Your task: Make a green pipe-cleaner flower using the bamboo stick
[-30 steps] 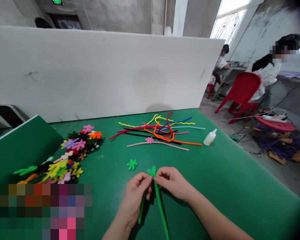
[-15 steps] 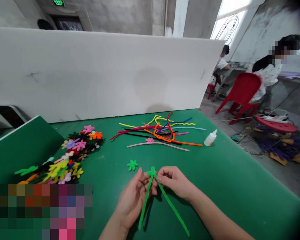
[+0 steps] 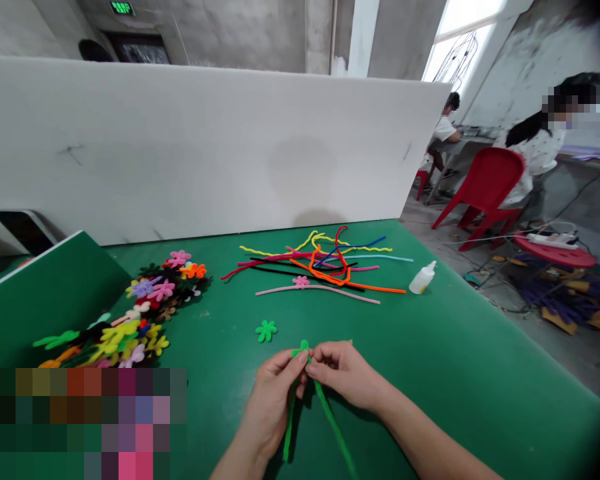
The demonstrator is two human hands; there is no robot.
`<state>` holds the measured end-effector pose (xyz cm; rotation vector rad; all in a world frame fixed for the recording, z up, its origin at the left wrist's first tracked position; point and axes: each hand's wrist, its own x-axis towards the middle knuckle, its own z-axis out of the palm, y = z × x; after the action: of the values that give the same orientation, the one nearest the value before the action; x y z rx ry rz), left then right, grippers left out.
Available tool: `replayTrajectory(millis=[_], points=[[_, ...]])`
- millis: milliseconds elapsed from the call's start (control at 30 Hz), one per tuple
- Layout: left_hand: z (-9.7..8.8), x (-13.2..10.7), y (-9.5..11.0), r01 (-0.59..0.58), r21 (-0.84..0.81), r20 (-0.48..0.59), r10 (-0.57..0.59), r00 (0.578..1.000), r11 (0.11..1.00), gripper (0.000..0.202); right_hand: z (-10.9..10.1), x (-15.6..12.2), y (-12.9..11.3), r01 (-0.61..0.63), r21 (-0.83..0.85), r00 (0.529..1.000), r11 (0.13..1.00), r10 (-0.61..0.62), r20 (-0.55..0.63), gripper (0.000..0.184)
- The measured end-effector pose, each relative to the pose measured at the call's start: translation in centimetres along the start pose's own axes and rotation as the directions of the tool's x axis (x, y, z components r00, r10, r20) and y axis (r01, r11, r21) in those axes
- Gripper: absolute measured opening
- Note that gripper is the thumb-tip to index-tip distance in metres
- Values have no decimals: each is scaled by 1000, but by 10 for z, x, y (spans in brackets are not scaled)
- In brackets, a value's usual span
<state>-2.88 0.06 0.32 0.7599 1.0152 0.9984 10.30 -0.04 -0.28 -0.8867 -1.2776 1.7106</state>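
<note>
Both hands meet over a green pipe cleaner (image 3: 333, 417) whose top is bent into small petal loops. My left hand (image 3: 280, 390) pinches the looped part between thumb and fingers. My right hand (image 3: 347, 373) pinches it from the other side, its fingertips close against the left thumb. Two straight tails hang below the hands, one to the left and one slanting to the right. The fingers cover the middle of the bent part. Just beyond my left hand lies a finished green pipe-cleaner flower (image 3: 267, 331).
Loose coloured pipe cleaners (image 3: 325, 263) and a pink flower (image 3: 301, 283) lie further back. A white squeeze bottle (image 3: 423, 278) stands right of them. Many-coloured flowers (image 3: 125, 333) are piled at left. A white partition (image 3: 205, 147) closes the table's back; people sit beyond at right.
My left thumb and fingers have closed on the looped top, where the hand was more open before. The pipe cleaner's tails have swung slightly, and the right hand has shifted a little lower.
</note>
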Motion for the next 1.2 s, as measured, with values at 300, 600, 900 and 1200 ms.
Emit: replayTrajectory(millis=[300,600,900,1200], points=[[0,-1,-1,-62,127,-87,73,994,990,17,-2,1,2,-113,-89,986,990,100,-130,32],[2,-6,-7,-154,254,-133,193,972,955,26,4,3,-1,-44,-44,962,998,31,-272,32],[7,-9,-9,-132,218,-186,174,967,967,27,10,2,-3,0,-84,940,996,-28,-340,37],[10,-12,-11,-146,199,-84,165,983,969,24,9,1,3,-13,-189,922,982,-62,-383,33]])
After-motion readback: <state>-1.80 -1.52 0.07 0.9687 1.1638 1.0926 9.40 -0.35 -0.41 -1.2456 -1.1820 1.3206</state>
